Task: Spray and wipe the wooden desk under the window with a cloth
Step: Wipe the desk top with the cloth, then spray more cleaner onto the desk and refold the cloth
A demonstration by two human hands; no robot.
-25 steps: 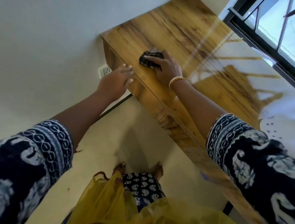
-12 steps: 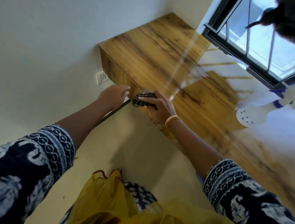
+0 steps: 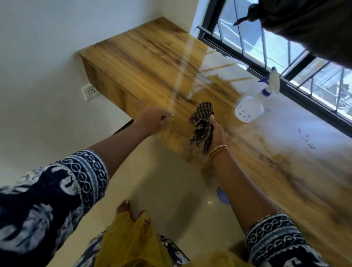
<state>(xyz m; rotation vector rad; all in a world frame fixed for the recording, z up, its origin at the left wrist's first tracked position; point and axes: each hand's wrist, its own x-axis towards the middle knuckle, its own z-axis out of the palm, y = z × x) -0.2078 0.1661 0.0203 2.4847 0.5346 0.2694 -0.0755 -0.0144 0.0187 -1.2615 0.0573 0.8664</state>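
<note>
Gripping a checked cloth at the desk's front edge

The right hand (image 3: 216,131) is curled around a dark checked cloth (image 3: 201,127), bunched up so that one end stands above the fingers and the frayed end hangs below the palm toward the wrist. Thumb and fingers press the fabric between them; the hand sits over the near edge of the wooden desk (image 3: 146,63), and whether the cloth touches the wood cannot be told through the blur. Several thin bangles (image 3: 218,152) circle that wrist.

The left hand (image 3: 153,122) is loosely closed into a soft fist, fingers curled in toward the palm, holding nothing that can be seen. It hovers just beside the front edge of the desk, near the right hand but apart from it.

One cloth is in sight, and one spray bottle (image 3: 251,108). The bottle is white with a blue collar and trigger head; it rests on the desktop near the window (image 3: 255,44), well apart from both hands. Its base looks tilted toward the camera, though the wide lens makes its exact lean hard to judge.

The desk runs along the wall under the window, its top glossy with bright reflections of the window bars. One white wall socket (image 3: 90,91) sits on the wall below the desk's far end. Two patterned dark-blue sleeves frame the view, yellow fabric hangs at the bottom, and bare toes show on the pale floor (image 3: 168,193).
</note>
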